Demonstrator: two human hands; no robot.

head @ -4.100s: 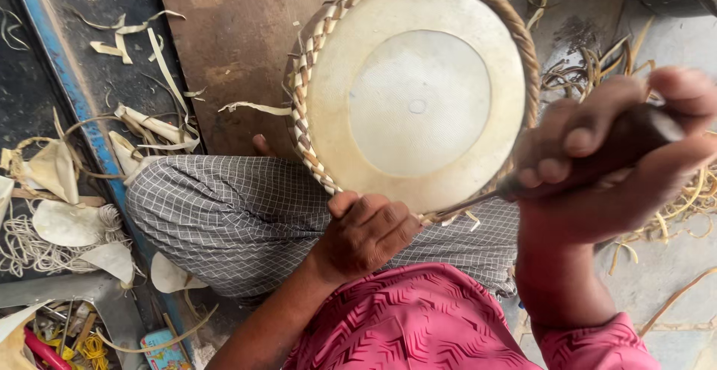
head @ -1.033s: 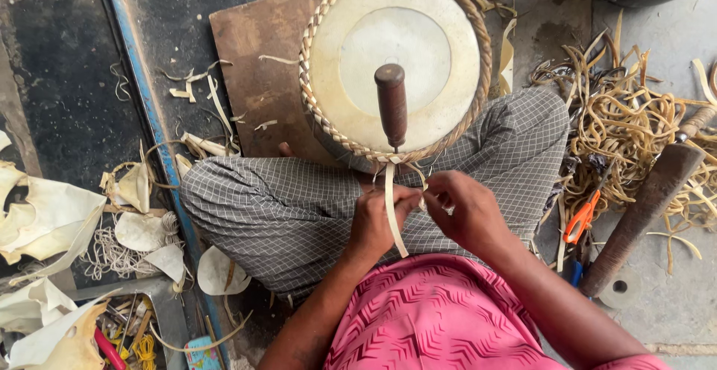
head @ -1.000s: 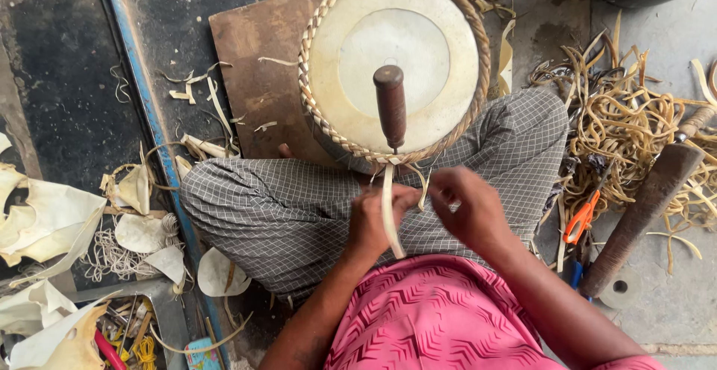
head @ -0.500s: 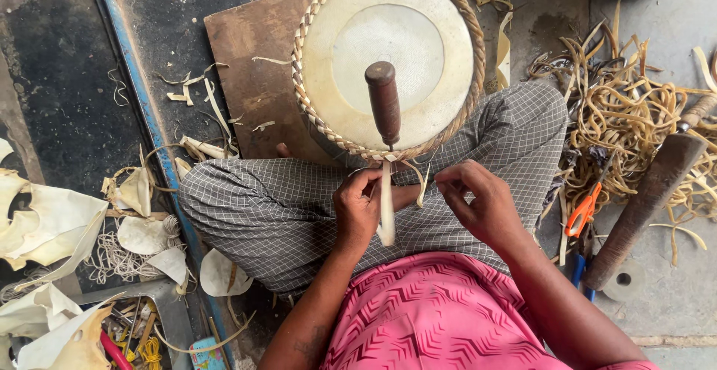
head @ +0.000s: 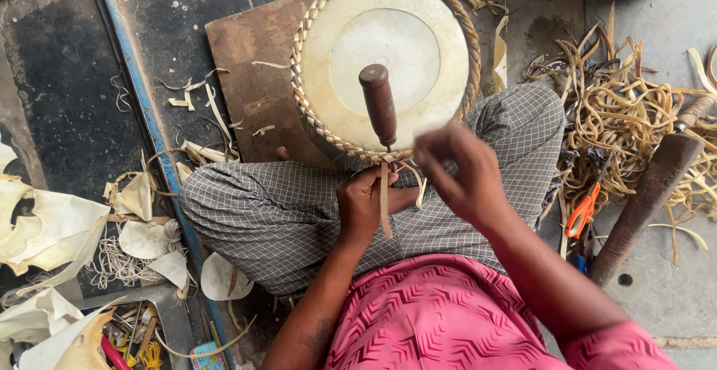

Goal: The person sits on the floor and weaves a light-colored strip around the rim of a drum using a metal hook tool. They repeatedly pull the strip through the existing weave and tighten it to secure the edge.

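Below, left hand [head: 364,204] pinches cane strip [head: 385,209] — right hand [head: 461,176] hovers beside.

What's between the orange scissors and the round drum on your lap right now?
In the head view, the bent knee in checked cloth lies between the orange scissors and the round drum, with a few loose cane strips beside the scissors.

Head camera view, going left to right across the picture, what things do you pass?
Pale scraps → blue bar → brown board → left hand → round drum with wooden-handled tool → right hand → orange scissors → heap of strips
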